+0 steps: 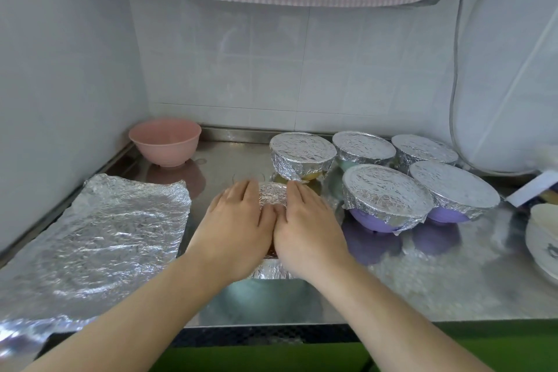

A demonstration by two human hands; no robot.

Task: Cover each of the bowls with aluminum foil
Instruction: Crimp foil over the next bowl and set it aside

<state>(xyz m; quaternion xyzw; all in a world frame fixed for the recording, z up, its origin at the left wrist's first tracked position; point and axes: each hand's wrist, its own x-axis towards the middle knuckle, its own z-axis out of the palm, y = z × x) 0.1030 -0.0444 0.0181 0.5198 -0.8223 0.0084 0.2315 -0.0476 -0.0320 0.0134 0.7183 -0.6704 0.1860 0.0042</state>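
the foil-topped bowl (272, 197) we are working on sits in the middle of the steel counter (422, 281), almost wholly under our hands. our left hand (238, 220) lies flat on its left half and our right hand (308, 220) on its right half, fingers straight and close together, pointing away from us, palms pressing down on the foil; the two hands touch along their inner edges. only a crinkled strip of foil shows between the fingertips at the far side, and another bit hangs below the wrists at the near side. we cannot tell the bowl's colour or what is in it.

to the right stand five covered bowls. a yellowish bowl (302, 155) is just beyond our right fingertips, a pale green bowl (363, 148) is next to it, and a further covered bowl (424, 149) is at the far right. nearer are two purple bowls (386, 190) (454, 187) side by side, their bases showing under the foil. whatever these hold is hidden.

at the far left corner a pink bowl (165, 140) stands uncovered, and its inside is not visible from here. a loose foil sheet (99, 232) lies flat on the left of the counter, well apart from our left hand. a white dish (543, 238) is cut off at the right edge.
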